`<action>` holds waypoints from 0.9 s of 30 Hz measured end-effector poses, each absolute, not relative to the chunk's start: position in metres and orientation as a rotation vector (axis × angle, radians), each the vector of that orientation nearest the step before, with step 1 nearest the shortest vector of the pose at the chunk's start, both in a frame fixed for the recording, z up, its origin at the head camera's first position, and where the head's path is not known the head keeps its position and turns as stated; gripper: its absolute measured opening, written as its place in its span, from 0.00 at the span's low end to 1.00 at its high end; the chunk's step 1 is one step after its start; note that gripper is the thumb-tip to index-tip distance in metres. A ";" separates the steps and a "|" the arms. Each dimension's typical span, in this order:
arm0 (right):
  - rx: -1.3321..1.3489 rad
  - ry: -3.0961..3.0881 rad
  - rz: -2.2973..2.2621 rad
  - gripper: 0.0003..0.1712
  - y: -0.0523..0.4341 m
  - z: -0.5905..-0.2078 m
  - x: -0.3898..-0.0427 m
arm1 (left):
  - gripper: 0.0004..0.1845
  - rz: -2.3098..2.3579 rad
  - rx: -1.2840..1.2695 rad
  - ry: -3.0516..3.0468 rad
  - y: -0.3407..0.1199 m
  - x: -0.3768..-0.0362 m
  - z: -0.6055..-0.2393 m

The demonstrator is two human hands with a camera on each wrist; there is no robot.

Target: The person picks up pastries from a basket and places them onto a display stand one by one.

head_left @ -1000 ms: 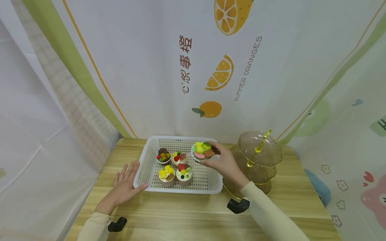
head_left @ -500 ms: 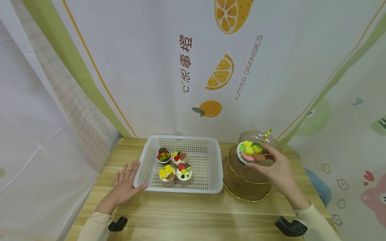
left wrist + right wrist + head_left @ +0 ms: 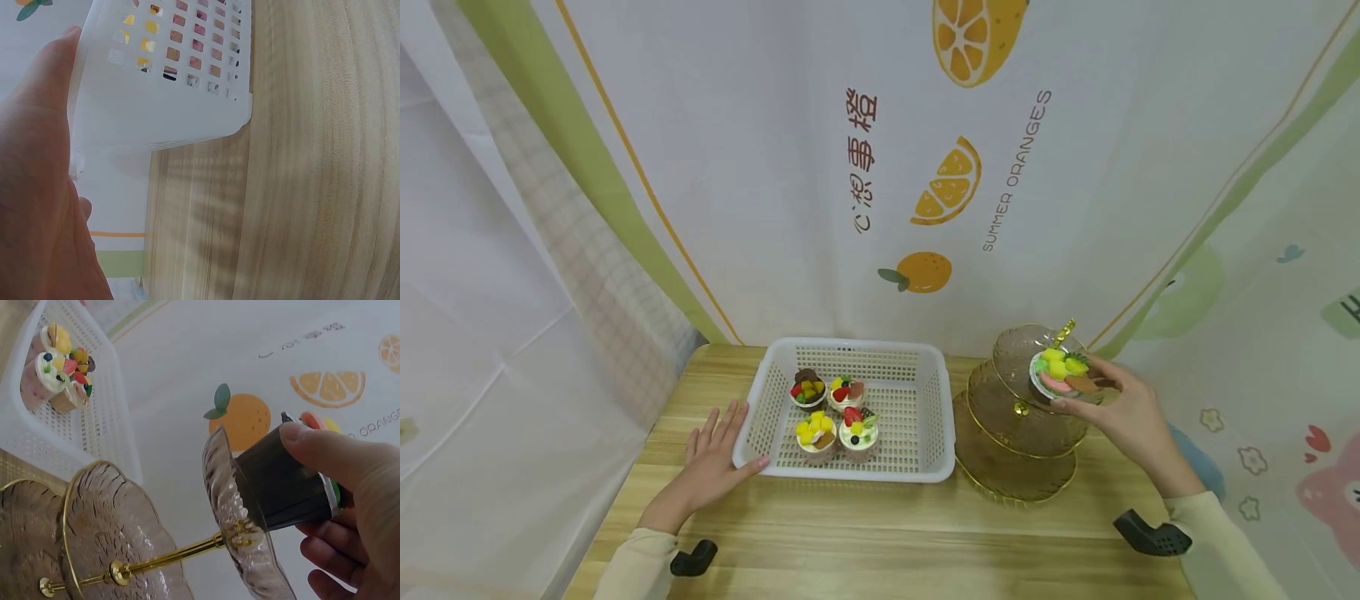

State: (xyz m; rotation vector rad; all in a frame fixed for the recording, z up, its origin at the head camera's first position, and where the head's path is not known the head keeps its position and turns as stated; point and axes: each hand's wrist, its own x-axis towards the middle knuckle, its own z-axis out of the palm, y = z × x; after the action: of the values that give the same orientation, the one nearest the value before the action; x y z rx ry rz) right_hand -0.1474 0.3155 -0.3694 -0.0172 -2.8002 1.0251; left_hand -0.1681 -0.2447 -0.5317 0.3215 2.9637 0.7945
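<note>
**Cupcake brought to the top tier of the glass stand**

Since the earlier frames the right hand (image 3: 1131, 408) has carried the fruit-topped cupcake (image 3: 1062, 372) out of the white basket (image 3: 850, 354), across the stand's lower tiers, and up to its top plate. The left hand (image 3: 715, 454) has not shifted.

Landmark: the tiered glass stand (image 3: 1026, 433), on the bench (image 3: 880, 533).

- Cupcake: at the stand's top plate (image 3: 232, 512), on the side away from the basket. The wrist view shows its dark base against the plate's rim, tilted, not seated flat.
- Right grip: holding the cupcake. The thumb (image 3: 331, 453) lies over the dark wrapper and the fingers curl beneath; the fruit topping points away from the palm.
- Left grip: wide and flat, fingers straight, resting on the bench and touching the basket's near corner on the side far from the stand.
- Four more cupcakes (image 3: 833, 412) sit in the basket, well apart from the stand.

Judgement on the step: the base should be levelled and set inward of the rim, clear of the gold centre post (image 3: 1063, 333). Lower it gently, since the stand looks light and top-heavy. Release only once the base sits flat, drawing the fingers out sideways.
</note>
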 end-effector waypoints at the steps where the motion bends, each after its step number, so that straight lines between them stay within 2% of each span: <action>1: -0.018 -2.812 1.033 0.53 0.316 -0.370 -0.149 | 0.54 0.789 0.321 2.966 -0.245 -0.168 -0.532; 11: 0.074 -2.821 1.043 0.52 0.320 -0.378 -0.155 | 0.54 0.786 0.322 2.968 -0.246 -0.169 -0.535; 27: 0.034 -2.861 1.053 0.55 0.322 -0.385 -0.158 | 0.53 0.798 0.315 2.963 -0.245 -0.169 -0.532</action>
State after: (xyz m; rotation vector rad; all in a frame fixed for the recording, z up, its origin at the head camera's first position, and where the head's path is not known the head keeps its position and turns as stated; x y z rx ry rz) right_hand -0.1578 0.3217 -0.3847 0.0335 -2.8612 1.0533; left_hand -0.1688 -0.2445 -0.5318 0.3150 2.9634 0.7981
